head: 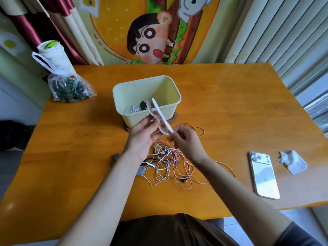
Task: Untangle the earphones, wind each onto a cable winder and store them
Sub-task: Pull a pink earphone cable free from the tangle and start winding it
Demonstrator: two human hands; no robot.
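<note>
A white cable winder (160,115), made of long flat wings joined at the middle, is held up above the table in front of the cream storage box (122,92). My left hand (142,137) pinches it near the middle from the left. My right hand (185,140) pinches the lower tip of one wing. Below both hands a tangle of white, pink and red earphone cables (170,164) lies on the wooden table (230,110). Inside the box lie white earphones (133,109) and a dark item (142,105).
A grey winder (141,170) lies at the tangle's left edge, and a small grey piece (116,156) sits further left. A white phone (264,174) and a crumpled tissue (292,162) are at the right. A plastic bag (68,89) and a cup (53,54) stand at the back left.
</note>
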